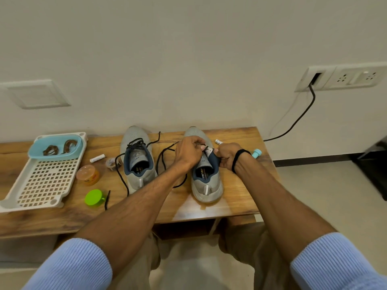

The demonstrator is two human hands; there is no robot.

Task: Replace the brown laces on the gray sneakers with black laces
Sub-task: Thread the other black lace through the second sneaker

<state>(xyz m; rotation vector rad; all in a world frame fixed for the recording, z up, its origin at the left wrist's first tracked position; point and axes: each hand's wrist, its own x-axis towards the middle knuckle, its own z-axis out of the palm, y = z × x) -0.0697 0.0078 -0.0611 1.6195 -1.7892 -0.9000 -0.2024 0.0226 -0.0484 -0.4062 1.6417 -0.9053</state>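
Two gray sneakers stand on the wooden table [240, 185], toes toward the wall. The left sneaker [137, 162] carries a black lace through its eyelets, with loose ends trailing over the table. Over the tongue of the right sneaker [206, 181], my left hand [189, 152] pinches a black lace [162, 158] that loops off to the left. My right hand [227, 155] grips the sneaker's collar and tongue on the right side. The eyelets under my hands are hidden. Two coiled brown laces [59, 147] lie in a blue bowl [37, 152].
The blue bowl sits in a white perforated tray [45, 183] at the left. An orange jar [88, 175], a green lid [94, 197], a tape roll [111, 163] and small white pieces lie nearby. A teal object [256, 153] rests by my right wrist. A black cable [297, 120] runs along the wall.
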